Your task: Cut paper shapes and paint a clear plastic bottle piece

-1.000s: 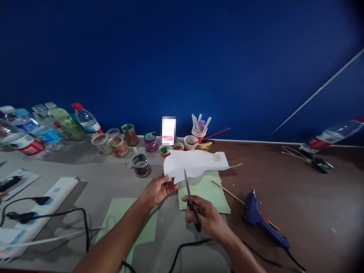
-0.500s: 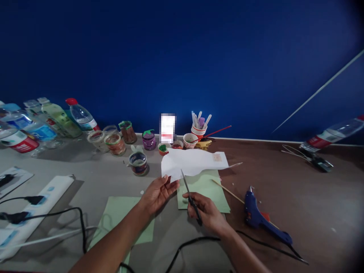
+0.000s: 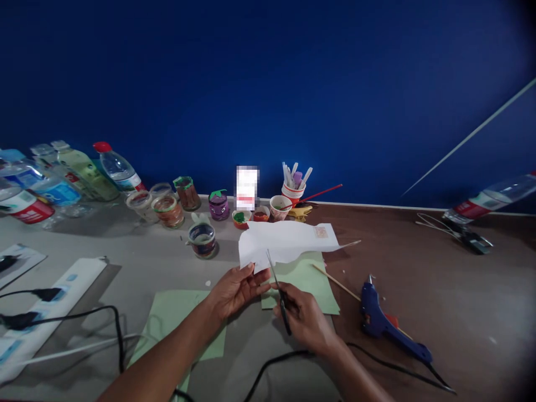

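White paper point(image 3: 288, 240): beyond and left of the glue gun point(image 3: 383, 321), held above a green sheet point(image 3: 299, 276) that also lies left of the gun. Long axis roughly left-right; right end tapers to a thin corner, a bit past the gun's nozzle and slightly left of it.

Left hand point(image 3: 238, 290), well left of the gun, is the nearer one: half-curled, thumb on the paper's near-left corner, fingers underneath, pinching it. Right hand point(image 3: 306, 319), between left hand and gun, is closed round the scissors point(image 3: 283, 310) handles, itself off the paper.

Key relation: paper is ahead of the right hand; blades point forward and a little left, steeply across its long axis, overlapping the near edge in view. Blades look almost together; can't tell if paper sits between them.

Near edge is wavy, facing both hands. Far edge comes up near the paint cups point(image 3: 242, 218), beyond and left of the gun. Wooden stick point(image 3: 335, 282) juts left from the gun. Wider gap is right of the gun, toward the tilted bottle point(image 3: 481, 206).
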`<state>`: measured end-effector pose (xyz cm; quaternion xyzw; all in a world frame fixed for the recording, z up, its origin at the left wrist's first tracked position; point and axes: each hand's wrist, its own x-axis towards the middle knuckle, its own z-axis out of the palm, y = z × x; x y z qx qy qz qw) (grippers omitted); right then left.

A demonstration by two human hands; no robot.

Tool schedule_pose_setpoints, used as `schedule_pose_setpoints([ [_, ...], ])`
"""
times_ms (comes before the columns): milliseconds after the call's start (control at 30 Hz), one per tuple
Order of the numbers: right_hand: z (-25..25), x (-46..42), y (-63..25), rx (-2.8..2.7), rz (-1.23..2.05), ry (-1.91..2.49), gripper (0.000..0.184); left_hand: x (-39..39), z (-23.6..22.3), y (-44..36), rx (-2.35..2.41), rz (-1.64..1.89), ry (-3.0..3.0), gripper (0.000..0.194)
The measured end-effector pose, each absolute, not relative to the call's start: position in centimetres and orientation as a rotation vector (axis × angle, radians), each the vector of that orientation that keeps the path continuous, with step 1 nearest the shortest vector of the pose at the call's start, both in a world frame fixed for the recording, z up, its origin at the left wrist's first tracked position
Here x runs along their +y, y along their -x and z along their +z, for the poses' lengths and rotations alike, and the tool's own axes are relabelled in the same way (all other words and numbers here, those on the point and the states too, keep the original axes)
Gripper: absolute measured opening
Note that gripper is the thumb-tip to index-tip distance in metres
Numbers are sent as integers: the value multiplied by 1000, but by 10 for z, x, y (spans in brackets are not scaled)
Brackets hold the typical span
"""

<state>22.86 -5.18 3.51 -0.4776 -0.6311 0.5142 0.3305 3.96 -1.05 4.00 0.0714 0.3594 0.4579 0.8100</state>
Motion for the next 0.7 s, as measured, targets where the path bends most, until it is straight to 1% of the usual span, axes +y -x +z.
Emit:
schedule_pose_setpoints([
  [100, 34, -53, -227, -1715, 1305, 1260, 40, -8, 44, -42, 880, 963, -145, 10],
  [200, 37, -52, -228, -1612, 1402, 1258, 38, -8, 46, -42, 963, 953, -183, 15],
  [333, 50, -52, -231, -1469, 1709, 1221, 36, -11, 44, -41, 1032, 992, -343, 4],
  [400, 58, -53, -233, -1434, 1852, 1213, 35, -13, 41, -40, 1046, 1025, -452, 15],
  [500, 67, -55, -234, -1420, 1963, 1207, 34, -14, 38, -39, 1027, 1038, -549, 31],
  [633, 70, -56, -240, -1473, 2012, 1219, 31, -12, 41, -37, 1025, 1023, -616, 32],
  [700, 70, -55, -245, -1510, 1980, 1231, 26, -10, 43, -36, 1040, 1041, -661, 31],
])
